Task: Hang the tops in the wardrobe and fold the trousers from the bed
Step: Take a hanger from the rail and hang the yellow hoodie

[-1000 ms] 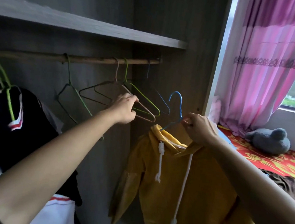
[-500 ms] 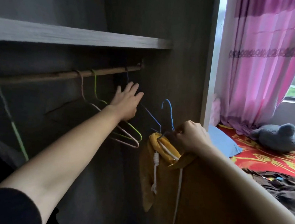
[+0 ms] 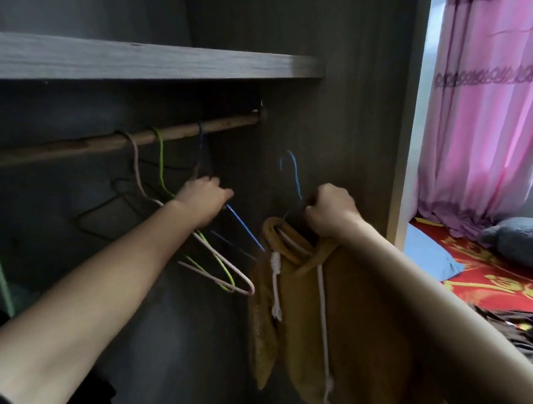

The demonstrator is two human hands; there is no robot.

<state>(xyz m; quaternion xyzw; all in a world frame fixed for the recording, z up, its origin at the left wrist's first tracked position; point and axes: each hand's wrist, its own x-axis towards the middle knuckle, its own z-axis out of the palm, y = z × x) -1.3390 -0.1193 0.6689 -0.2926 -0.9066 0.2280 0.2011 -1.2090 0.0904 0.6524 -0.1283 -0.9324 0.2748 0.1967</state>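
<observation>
1. Grey wardrobe (image 3: 347,112) panels fill most of the frame. A shelf (image 3: 142,62) crosses the upper left, and below it a wooden rail (image 3: 80,147) slopes up to its end at the side wall, centre frame.
2. At the right edge are a pink curtain (image 3: 491,124) and a red-patterned bed (image 3: 493,279) with a dark garment (image 3: 521,330) on it. I cannot tell whether it is trousers.
3. The right hand (image 3: 330,212), centre right, has its grip closed in a fist round the neck of the light blue hanger (image 3: 293,175). The yellow hoodie (image 3: 361,323) hangs from it towards the lower right.
4. The left hand (image 3: 202,201), centre frame, has its fingers curled among the empty hangers. Its grip seems to be on the dark blue hanger (image 3: 200,147), with a pink hanger (image 3: 221,262) and a green hanger (image 3: 161,160) beside it.
5. The light blue hook stands upright above the right fist, below the rail and to the right of its end.
6. The bare stretch of rail between the dark blue hook and the wall lies up and to the left of that hook. The right hand is the nearer one, so the hoodie probably has to go up and leftward.
</observation>
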